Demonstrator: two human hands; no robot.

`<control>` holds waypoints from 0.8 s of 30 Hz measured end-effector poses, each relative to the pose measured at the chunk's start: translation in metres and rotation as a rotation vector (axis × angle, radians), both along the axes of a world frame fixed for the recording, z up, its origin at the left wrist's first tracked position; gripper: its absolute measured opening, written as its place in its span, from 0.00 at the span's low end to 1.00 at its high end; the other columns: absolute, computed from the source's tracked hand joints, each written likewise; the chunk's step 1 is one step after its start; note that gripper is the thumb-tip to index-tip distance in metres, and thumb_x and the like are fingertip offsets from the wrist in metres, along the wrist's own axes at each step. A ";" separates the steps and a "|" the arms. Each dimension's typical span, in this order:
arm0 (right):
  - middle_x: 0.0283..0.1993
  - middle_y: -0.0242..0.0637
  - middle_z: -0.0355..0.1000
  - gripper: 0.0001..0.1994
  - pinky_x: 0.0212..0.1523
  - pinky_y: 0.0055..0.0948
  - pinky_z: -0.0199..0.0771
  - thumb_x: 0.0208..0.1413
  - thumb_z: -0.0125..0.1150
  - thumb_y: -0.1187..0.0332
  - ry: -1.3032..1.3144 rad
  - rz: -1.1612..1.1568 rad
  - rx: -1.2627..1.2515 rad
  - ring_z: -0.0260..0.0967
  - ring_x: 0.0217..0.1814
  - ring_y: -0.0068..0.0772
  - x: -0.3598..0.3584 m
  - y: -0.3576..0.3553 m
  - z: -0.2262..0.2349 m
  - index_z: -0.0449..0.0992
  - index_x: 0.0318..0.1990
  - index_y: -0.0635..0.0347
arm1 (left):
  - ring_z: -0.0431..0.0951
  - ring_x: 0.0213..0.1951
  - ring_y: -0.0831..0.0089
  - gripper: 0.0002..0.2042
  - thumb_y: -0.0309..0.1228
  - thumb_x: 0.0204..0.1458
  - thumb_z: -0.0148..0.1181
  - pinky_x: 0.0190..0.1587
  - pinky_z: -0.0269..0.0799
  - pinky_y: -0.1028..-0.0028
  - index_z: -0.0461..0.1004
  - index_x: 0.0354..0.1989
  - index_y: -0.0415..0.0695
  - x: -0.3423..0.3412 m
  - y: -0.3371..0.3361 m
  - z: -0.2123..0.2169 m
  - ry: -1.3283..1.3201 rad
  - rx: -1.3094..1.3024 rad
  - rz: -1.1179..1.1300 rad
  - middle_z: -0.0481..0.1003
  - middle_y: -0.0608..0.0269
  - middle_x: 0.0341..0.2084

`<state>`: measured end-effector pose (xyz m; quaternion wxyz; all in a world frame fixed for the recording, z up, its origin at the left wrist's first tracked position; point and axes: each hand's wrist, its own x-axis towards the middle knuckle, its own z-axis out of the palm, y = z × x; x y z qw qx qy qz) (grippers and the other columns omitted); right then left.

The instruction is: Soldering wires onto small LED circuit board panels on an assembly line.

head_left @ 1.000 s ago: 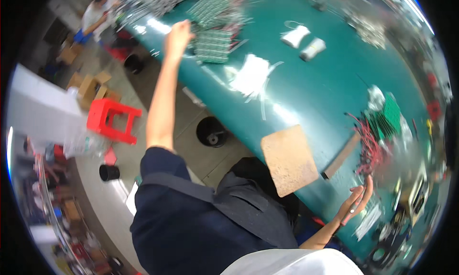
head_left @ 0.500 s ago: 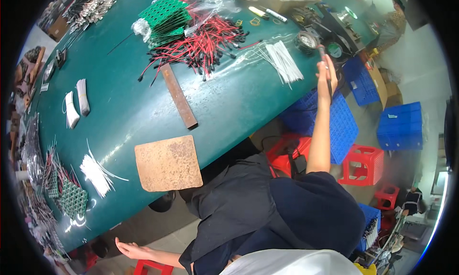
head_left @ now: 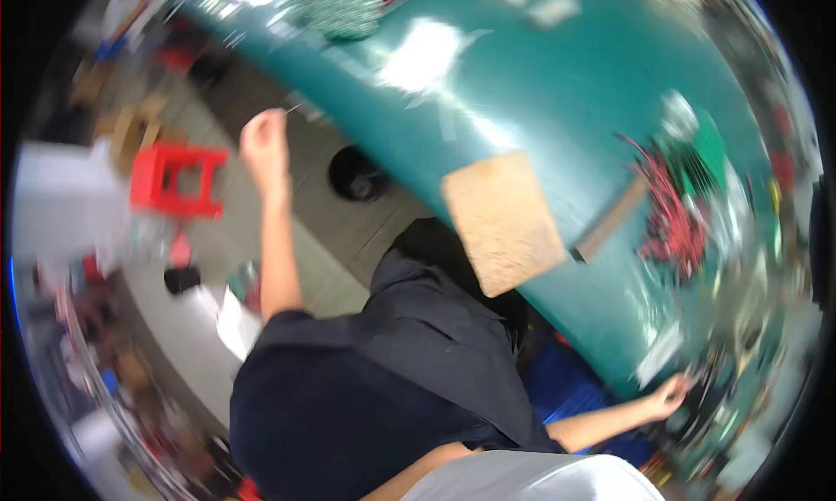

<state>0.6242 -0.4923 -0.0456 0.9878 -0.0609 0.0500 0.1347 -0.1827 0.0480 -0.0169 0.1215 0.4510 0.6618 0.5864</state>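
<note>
My left hand [head_left: 266, 140] is raised beside the table's near edge, left of the black round object under it. Its fingers are pinched together, and a thin pale strand seems to stick out past the fingertips, too blurred to name. At the lower right, my right hand [head_left: 669, 396] is closed at the table edge beside a blurred cluster of dark tools [head_left: 710, 396]. A small dark part shows at its fingers, but its kind is not clear. Nearest to that hand on the table lies a bundle of white strips [head_left: 659, 355].
A tan board [head_left: 505, 224] overhangs the green table's [head_left: 601, 92] near edge, with a brown metal bar [head_left: 612, 215] beyond it. Red-and-black wires [head_left: 670, 227] and green grid trays [head_left: 710, 153] lie right. A red stool [head_left: 178, 181] stands left; a blue crate [head_left: 566, 383] is below.
The view has swung left, blurring the scene. My left hand has gone from open to pinched and risen toward the table edge. My right hand held a dark-handled tool upright before.
</note>
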 end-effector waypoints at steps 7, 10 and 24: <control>0.54 0.45 0.62 0.16 0.55 0.34 0.62 0.64 0.46 0.72 0.150 0.669 0.085 0.61 0.53 0.39 -0.116 0.219 0.098 0.62 0.58 0.68 | 0.65 0.20 0.80 0.09 0.34 0.48 0.65 0.26 0.64 0.76 0.77 0.30 0.41 0.001 -0.003 0.008 0.152 -0.100 0.051 0.64 0.67 0.15; 0.71 0.48 0.53 0.24 0.67 0.36 0.56 0.68 0.44 0.65 0.772 1.175 0.700 0.55 0.71 0.43 -0.011 0.391 0.129 0.54 0.67 0.65 | 0.59 0.20 0.87 0.09 0.33 0.49 0.65 0.25 0.58 0.81 0.77 0.31 0.40 0.000 -0.002 0.009 0.171 -0.172 -0.105 0.58 0.76 0.14; 0.55 0.54 0.70 0.19 0.53 0.40 0.70 0.66 0.47 0.62 2.415 -0.013 1.732 0.69 0.56 0.53 -0.007 0.513 0.133 0.66 0.60 0.62 | 0.66 0.20 0.80 0.09 0.35 0.46 0.65 0.27 0.64 0.76 0.78 0.29 0.42 0.006 0.007 0.010 0.182 -0.373 -0.216 0.64 0.70 0.14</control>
